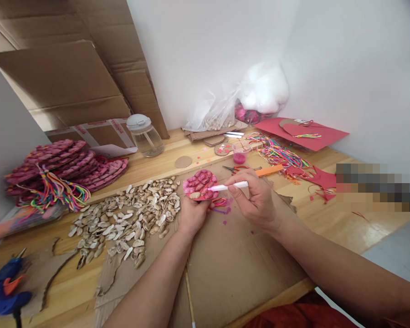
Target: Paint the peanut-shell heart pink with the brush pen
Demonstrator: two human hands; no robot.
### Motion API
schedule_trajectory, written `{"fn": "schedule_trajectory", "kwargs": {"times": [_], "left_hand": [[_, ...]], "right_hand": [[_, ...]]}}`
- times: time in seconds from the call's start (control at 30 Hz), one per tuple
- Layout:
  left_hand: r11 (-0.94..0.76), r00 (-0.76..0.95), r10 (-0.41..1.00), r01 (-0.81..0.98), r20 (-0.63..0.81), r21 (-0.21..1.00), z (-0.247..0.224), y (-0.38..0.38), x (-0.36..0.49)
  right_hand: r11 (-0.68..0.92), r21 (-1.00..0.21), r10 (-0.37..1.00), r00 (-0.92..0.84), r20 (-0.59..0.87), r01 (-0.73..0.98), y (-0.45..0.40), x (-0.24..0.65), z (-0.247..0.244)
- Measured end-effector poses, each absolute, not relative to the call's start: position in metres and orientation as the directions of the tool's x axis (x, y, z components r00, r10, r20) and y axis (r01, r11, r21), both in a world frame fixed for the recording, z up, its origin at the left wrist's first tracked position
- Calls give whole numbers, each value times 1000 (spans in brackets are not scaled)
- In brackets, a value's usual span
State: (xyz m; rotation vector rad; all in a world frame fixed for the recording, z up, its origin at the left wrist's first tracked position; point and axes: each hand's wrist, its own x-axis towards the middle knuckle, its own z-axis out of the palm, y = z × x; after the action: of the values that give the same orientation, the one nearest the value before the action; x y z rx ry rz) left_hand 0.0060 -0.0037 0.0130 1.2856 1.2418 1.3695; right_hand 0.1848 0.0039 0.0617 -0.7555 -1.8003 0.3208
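Observation:
My left hand [194, 215] is closed on the lower edge of a round disc [201, 184] covered with peanut shells. Most of its shells are painted magenta, while one at the lower left is still tan. A white brush pen [230, 186] with a pink tip is pinched in my right hand [254, 198]. The tip meets the painted shells near the disc's right side. Coloured cords hang below the disc, partly hidden by my left hand. Under both hands lies a cardboard sheet [225, 264] with pink paint spots.
Loose peanut shells [133, 214] spread to the left. Finished discs with tassels [61, 168] are stacked beyond them, near a water bottle [145, 136]. A blue glue gun [7, 287] lies front left. Behind my right hand are pliers [235, 169], a pink paint cup [239, 157] and coloured cords [280, 150].

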Motion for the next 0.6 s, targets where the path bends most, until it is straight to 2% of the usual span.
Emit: {"fn": "schedule_trajectory", "kwargs": {"times": [0.3, 0.6], "left_hand": [[-134, -91, 986, 45, 137, 990, 18, -5, 7], [-154, -97, 980, 182, 174, 971, 10, -3, 5]], "right_hand": [[762, -552, 631, -196, 750, 339, 4, 184, 65], [782, -546, 613, -214, 761, 300, -4, 183, 67]]}}
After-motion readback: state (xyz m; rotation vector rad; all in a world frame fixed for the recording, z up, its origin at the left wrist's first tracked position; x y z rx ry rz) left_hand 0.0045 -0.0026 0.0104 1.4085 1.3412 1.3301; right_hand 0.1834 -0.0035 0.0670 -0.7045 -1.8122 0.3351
